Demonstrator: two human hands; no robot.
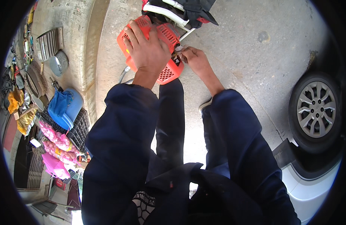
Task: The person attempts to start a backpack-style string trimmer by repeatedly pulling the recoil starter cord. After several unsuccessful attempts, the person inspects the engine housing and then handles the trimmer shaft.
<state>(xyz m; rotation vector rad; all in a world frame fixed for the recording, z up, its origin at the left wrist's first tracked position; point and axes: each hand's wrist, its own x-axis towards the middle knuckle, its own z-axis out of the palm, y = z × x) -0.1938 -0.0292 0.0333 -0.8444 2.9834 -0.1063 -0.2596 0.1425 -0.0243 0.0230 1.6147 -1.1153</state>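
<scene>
A red plastic engine housing with slotted and honeycomb vents is in front of me, at the upper middle of the head view. My left hand lies over its top, fingers spread and stretched out along the casing. At the housing's right side, my right hand is closed in a pinch by an opening where small parts show. A small whitish piece is at those fingertips, too small to name. Part of the housing's top is hidden under my left hand.
Beyond the housing are a white tubular frame and black fabric. A car wheel stands at the right. On the left are a blue bucket, a black crate and pink bags, past a concrete kerb.
</scene>
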